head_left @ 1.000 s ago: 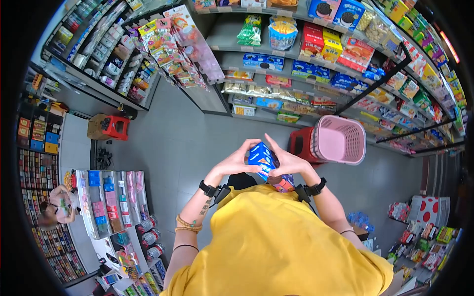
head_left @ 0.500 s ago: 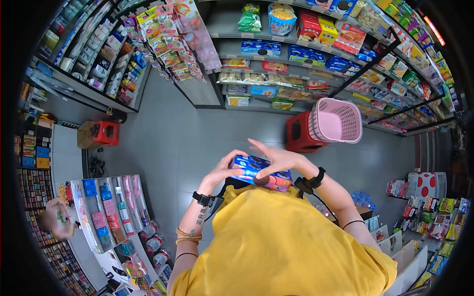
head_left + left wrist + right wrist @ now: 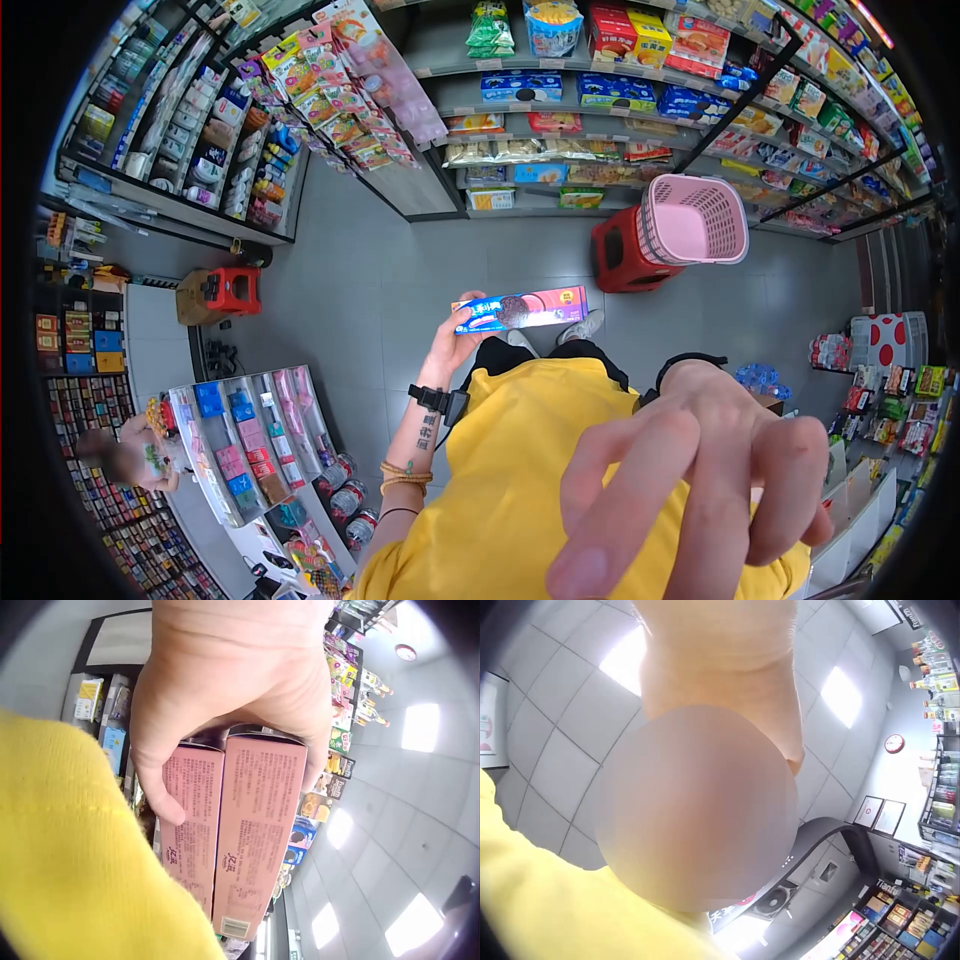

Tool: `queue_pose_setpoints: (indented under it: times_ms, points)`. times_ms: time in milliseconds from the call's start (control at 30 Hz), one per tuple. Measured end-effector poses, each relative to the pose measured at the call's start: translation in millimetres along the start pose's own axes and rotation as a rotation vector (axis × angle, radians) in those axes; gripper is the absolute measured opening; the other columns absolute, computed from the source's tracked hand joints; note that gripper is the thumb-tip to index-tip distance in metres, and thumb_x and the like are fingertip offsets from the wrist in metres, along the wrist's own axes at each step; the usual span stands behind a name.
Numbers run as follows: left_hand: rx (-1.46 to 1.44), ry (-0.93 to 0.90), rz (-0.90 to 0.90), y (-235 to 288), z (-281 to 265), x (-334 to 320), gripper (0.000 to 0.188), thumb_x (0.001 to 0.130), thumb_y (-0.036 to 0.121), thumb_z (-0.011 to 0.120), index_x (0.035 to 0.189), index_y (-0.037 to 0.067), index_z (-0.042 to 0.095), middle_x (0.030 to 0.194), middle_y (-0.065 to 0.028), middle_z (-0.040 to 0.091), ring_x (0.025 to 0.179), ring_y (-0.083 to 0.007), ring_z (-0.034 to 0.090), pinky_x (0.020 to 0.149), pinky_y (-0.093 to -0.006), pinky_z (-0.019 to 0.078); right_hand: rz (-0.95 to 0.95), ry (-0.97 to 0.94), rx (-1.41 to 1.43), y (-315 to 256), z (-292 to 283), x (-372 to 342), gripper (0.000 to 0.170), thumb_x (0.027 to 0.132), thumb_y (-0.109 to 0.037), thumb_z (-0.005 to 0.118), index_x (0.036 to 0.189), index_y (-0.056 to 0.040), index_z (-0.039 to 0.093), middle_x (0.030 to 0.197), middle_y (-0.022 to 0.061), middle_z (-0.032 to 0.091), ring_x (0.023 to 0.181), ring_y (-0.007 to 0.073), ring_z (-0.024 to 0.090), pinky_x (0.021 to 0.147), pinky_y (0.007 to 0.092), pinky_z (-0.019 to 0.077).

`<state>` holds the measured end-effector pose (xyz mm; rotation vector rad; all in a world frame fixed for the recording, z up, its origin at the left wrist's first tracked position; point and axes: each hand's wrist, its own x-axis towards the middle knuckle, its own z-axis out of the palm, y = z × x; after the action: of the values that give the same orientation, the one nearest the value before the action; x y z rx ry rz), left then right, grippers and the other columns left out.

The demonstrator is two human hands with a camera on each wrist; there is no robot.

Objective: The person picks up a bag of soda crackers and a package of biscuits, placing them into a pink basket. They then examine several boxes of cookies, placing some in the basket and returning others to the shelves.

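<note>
My left hand (image 3: 455,345) grips two cookie boxes side by side in front of my body. From above, the blue and pink front of one cookie box (image 3: 550,306) shows, with a dark sandwich cookie printed on it. The left wrist view shows the printed pink sides of the narrower box (image 3: 191,802) and the wider box (image 3: 259,817), with the thumb on one side and fingers on the other. My right hand (image 3: 705,450) is raised close to the head camera, fingers loosely bent and holding nothing. A blurred patch hides part of it in the right wrist view.
A pink basket (image 3: 697,222) sits on a red stool (image 3: 625,255) before the snack shelves (image 3: 470,85). Hanging snack packets (image 3: 320,95) fill a rack at the shelf end. A display case (image 3: 240,445) stands at the left, with another person (image 3: 145,452) behind it.
My right hand has let go of the cookie boxes and come up toward the head camera. My left hand keeps hold of them, and the boxes have turned to lie crosswise.
</note>
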<state>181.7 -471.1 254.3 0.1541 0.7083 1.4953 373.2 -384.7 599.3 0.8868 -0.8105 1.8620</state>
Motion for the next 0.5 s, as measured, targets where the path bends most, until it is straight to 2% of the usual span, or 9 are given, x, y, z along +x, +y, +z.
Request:
queue_pose_setpoints:
  times_ms: [133,233,433,500]
  points:
    - [0.012,-0.021,-0.007,-5,3,4,0.053,0.088,0.032,0.070,0.126,0.005,0.047,0.120,-0.0161,0.057,0.111,-0.0287,0.061,0.097,-0.0469,0.0528,0.238,-0.110,0.025,-43,-14,8,0.018,0.103,-0.029,0.047,0.104,-0.0116,0.050,0.109,0.0153,0.070,0.105,0.0403,0.061,0.086,0.0541,0.0449]
    - [0.042,-0.029,-0.017,-6,6,6,0.053,0.088,0.033,0.070,0.126,0.005,0.047,0.120,-0.0157,0.057,0.111,-0.0274,0.061,0.098,-0.0455,0.0517,0.293,-0.169,0.040,-52,-20,9,0.014,0.104,-0.025,0.046,0.103,-0.0121,0.051,0.108,0.0139,0.070,0.098,0.0395,0.063,0.083,0.0482,0.0451]
    - [0.031,-0.025,-0.047,-7,7,18,0.054,0.087,0.032,0.070,0.127,0.005,0.047,0.119,-0.0142,0.058,0.112,-0.0248,0.060,0.099,-0.0412,0.0508,0.257,-0.145,-0.134,-41,-45,20,0.021,0.098,-0.029,0.053,0.108,-0.0101,0.052,0.112,0.0147,0.069,0.101,0.0360,0.063,0.084,0.0456,0.0451]
    - [0.021,-0.002,-0.105,-1,10,18,0.053,0.088,0.032,0.070,0.128,0.005,0.047,0.117,-0.0124,0.058,0.110,-0.0230,0.060,0.097,-0.0383,0.0507,0.416,-0.113,-0.443,-50,-66,12,0.037,0.091,-0.033,0.061,0.117,-0.0076,0.052,0.123,0.0164,0.065,0.114,0.0345,0.057,0.090,0.0467,0.0434]
